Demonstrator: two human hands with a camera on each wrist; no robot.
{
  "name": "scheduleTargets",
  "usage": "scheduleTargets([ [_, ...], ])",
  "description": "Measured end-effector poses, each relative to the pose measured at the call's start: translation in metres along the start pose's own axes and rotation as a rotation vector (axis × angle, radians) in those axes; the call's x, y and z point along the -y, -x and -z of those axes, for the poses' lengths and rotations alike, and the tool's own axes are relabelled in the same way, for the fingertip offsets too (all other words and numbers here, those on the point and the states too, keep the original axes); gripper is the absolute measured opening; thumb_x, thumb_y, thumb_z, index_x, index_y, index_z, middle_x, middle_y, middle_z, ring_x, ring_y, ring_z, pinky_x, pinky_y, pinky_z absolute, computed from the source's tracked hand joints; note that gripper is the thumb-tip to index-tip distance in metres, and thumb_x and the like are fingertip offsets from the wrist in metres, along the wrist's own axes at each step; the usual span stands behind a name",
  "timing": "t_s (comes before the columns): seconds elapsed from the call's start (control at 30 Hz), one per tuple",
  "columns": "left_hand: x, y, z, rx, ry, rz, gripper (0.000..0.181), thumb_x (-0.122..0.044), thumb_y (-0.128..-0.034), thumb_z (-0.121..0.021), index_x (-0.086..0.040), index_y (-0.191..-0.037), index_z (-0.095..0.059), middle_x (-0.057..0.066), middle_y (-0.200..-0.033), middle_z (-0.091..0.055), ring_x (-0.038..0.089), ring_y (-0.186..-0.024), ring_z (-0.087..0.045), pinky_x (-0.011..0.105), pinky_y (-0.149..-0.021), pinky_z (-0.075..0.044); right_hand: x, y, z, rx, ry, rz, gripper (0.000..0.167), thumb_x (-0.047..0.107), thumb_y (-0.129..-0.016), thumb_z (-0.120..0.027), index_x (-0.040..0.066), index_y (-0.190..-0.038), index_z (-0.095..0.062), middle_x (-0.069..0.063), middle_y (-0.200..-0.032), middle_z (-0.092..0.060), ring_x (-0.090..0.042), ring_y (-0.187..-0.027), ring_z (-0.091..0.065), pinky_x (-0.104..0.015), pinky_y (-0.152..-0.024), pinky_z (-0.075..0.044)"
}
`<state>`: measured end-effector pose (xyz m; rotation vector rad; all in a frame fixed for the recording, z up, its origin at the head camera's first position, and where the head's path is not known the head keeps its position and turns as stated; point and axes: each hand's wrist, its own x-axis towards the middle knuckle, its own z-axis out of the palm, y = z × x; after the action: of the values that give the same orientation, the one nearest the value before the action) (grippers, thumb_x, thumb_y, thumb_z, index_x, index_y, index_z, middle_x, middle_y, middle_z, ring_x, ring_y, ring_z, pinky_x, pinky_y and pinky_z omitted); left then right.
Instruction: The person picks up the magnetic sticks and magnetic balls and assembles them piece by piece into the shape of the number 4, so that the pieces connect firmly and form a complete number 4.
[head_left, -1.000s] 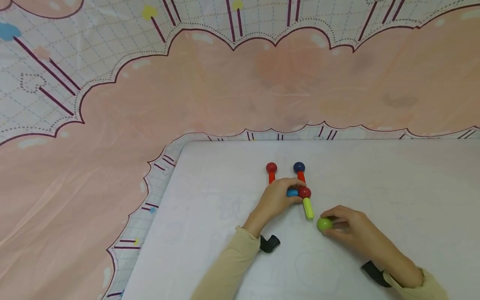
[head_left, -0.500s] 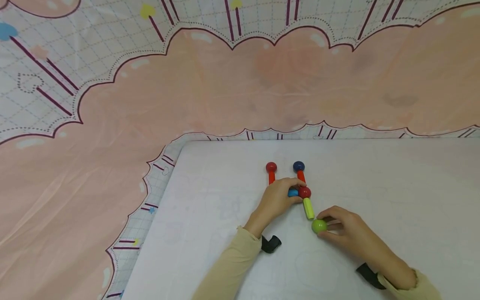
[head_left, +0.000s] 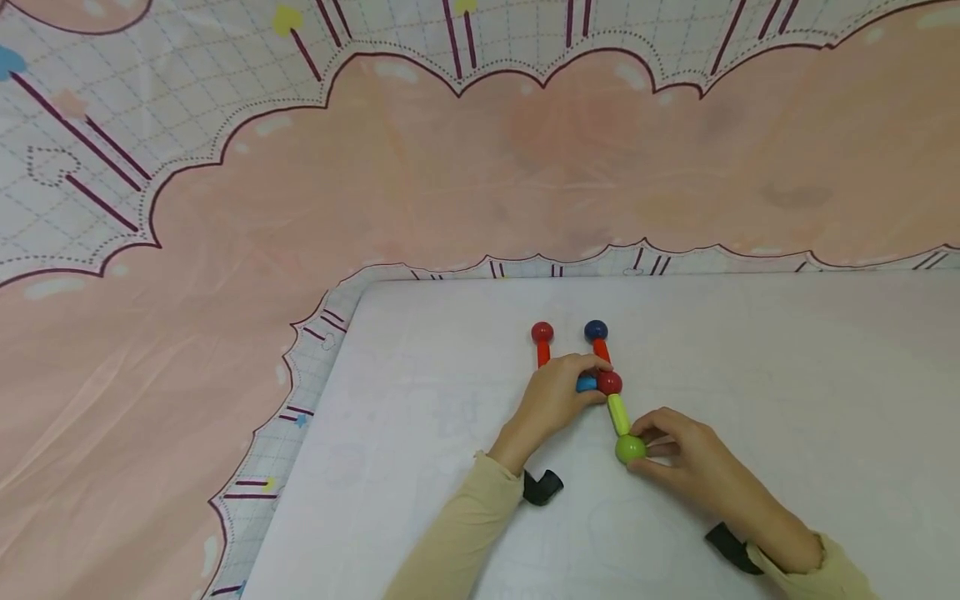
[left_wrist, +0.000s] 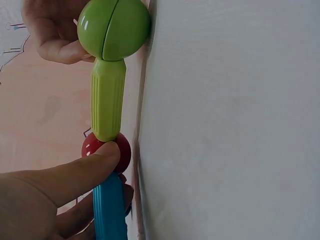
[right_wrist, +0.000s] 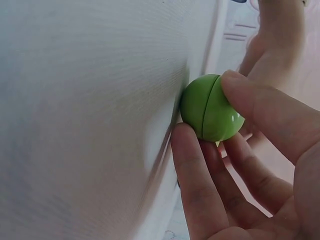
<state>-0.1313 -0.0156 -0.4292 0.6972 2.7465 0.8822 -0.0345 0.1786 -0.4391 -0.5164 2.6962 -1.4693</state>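
My left hand (head_left: pixel 555 396) pinches a red ball (head_left: pixel 610 382), its thumb lying across the ball in the left wrist view. From that ball run a blue rod (left_wrist: pixel 110 207), partly covered by the hand, a red rod (head_left: pixel 602 350) tipped with a dark blue ball (head_left: pixel 596 331), and a yellow-green rod (left_wrist: pixel 107 100). A green ball (right_wrist: pixel 207 110) is held between the thumb and fingers of my right hand (head_left: pixel 693 454); it touches the free end of the yellow-green rod. Farther left, another red ball (head_left: pixel 542 332) tops a second red rod (head_left: pixel 543 354), whose lower end is hidden.
The pieces lie on a white board or tabletop (head_left: pixel 420 358). Its left and far edges border a peach-coloured printed cloth (head_left: pixel 450 183). Black straps (head_left: pixel 543 487) show at both wrists, beside beige sleeves (head_left: pixel 457 533).
The right hand has moved left with the green ball, closing the gap to the end of the yellow-green rod. My left hand stays nearly still on the red ball.
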Motion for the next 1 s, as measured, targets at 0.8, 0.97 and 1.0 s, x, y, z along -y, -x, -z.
scheduleTargets([
  [0.8,-0.0045,0.0056,0.0011,0.063,-0.076,-0.062,0.04,-0.023,-0.0885,-0.076,-0.024,-0.127,-0.068,-0.006,-0.121,-0.069,0.009,-0.107,-0.062,0.023,-0.097,-0.049,0.0023,0.0005,0.0005,0.078,0.023,-0.013,0.032,0.02,-0.075,-0.087,0.014,-0.099,-0.065,0.005,-0.098,-0.062,-0.008,-0.09,-0.069,-0.025,-0.077,-0.058],
  [0.97,-0.0053,0.0091,0.0013,0.076,-0.09,-0.072,0.04,-0.024,-0.0885,-0.076,-0.025,-0.127,-0.068,-0.007,-0.118,-0.07,0.007,-0.105,-0.062,0.022,-0.096,-0.049,0.0048,0.0019,0.0003,0.074,0.056,-0.015,0.029,0.028,-0.078,-0.084,0.017,-0.098,-0.066,0.009,-0.097,-0.063,-0.006,-0.089,-0.066,-0.026,-0.079,-0.058],
  [1.0,-0.0052,0.0096,0.0013,0.077,-0.094,-0.074,0.04,-0.024,-0.0886,-0.076,-0.025,-0.128,-0.068,-0.007,-0.119,-0.07,0.007,-0.104,-0.062,0.022,-0.095,-0.049,0.0053,0.002,0.0001,0.07,0.068,-0.008,0.028,0.028,-0.078,-0.084,0.017,-0.098,-0.066,0.01,-0.096,-0.064,-0.006,-0.089,-0.065,-0.026,-0.079,-0.058],
])
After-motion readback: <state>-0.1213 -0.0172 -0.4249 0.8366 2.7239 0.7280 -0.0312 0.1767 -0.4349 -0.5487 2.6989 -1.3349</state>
